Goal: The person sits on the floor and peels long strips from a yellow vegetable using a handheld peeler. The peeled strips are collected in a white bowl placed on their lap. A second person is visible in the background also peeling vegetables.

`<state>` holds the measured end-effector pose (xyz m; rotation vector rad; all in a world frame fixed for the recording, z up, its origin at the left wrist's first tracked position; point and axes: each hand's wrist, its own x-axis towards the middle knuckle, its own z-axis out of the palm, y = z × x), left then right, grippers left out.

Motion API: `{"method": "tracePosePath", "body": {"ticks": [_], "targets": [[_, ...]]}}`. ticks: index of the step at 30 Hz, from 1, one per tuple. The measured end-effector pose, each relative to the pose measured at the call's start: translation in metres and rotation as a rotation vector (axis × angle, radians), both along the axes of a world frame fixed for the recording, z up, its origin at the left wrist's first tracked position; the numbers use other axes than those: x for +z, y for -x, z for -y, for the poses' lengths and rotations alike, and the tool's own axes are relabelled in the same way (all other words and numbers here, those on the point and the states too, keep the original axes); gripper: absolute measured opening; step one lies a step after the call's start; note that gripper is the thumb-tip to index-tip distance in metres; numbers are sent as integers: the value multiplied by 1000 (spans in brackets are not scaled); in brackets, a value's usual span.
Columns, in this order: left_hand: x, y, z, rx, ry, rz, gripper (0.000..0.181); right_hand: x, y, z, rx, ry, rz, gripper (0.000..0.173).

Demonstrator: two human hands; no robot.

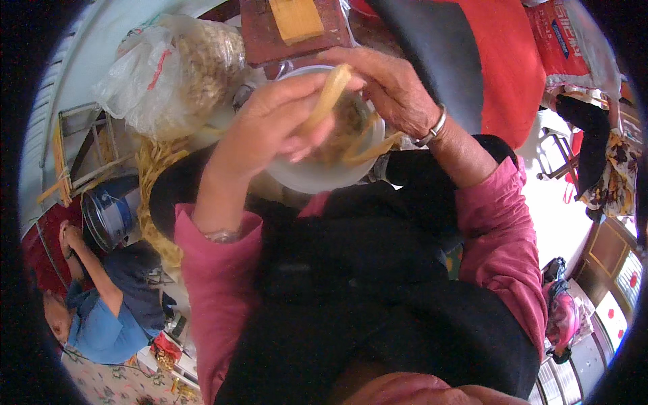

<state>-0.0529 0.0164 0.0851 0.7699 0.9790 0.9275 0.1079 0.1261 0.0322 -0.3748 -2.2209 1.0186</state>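
A pale yellow strip of plant fibre (328, 98), bent over at its upper end, lies across the fingers of my left hand (276, 119), which grips it. My right hand (400, 91), with a silver bangle on its wrist, has its thumb and fingers at the strip's upper end; part of this contact is hidden. Under both hands is a round white plastic bucket (324, 177) at my lap. Brownish matter (352, 114) shows inside it, blurred. Another yellowish strip (377, 149) crosses the bucket's right rim.
A clear plastic bag (202, 61) of beige pieces stands at upper left. Long yellowish strips (149, 187) hang beside my left thigh. Ahead is a dark red wooden stool (258, 33) bearing a yellow wooden block (297, 20). A person in blue (109, 324) sits at left, near a metal bucket (109, 217).
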Motion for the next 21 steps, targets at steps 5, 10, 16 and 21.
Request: {"method": "tracePosePath", "body": {"ticks": [5,10,16,21], "targets": [[-19,-1,4,114,-213,-499,29,3,-1,22,212,859,87,32],[-28,-9,5,224,-454,-705,24,10,0,27,286,1092,47,47],[-15,-17,1,292,-153,-402,14,3,-1,29,294,1123,-9,44],[-31,-22,1,436,-180,-135,15,-2,0,31,178,1106,45,27]]}}
